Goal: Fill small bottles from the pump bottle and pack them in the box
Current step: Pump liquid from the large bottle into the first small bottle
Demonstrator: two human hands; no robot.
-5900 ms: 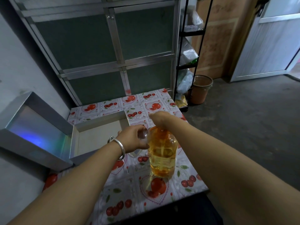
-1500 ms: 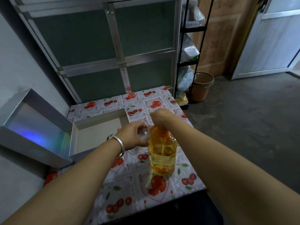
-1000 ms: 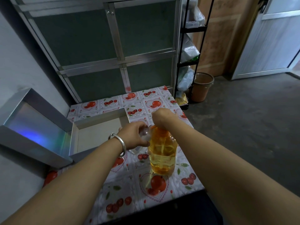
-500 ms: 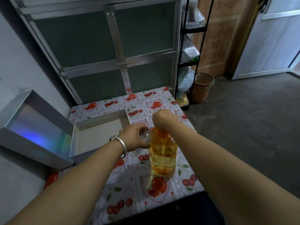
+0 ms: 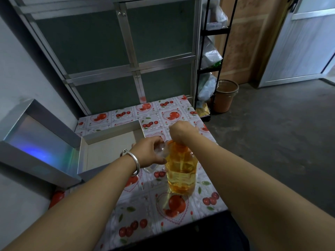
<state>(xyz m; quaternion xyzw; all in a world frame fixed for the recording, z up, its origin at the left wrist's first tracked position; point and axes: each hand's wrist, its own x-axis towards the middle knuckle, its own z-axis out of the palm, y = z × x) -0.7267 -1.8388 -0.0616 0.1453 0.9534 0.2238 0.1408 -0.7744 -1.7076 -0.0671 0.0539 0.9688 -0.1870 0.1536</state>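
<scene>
A clear pump bottle (image 5: 181, 171) of amber liquid stands upright on the table near its front right. My right hand (image 5: 182, 130) sits curled on top of its pump head, which the hand hides. My left hand (image 5: 149, 153) grips a small clear bottle (image 5: 161, 151) held against the pump bottle's left shoulder. Another clear bottle (image 5: 151, 168) lies on the table just below my left hand. The silver box (image 5: 110, 134) stands open to the left, its inside bare as far as I see, its shiny lid (image 5: 34, 142) leaning against the wall.
The small table (image 5: 181, 113) has a fruit-patterned cloth. Behind it stands a metal-framed cabinet (image 5: 130, 57). To the right are a black rack (image 5: 212, 69) with bags and a brown bucket (image 5: 225, 96) on the grey floor.
Both hands have stayed at the top of the pump bottle. The view has shifted slightly. The liquid level looks about the same.
</scene>
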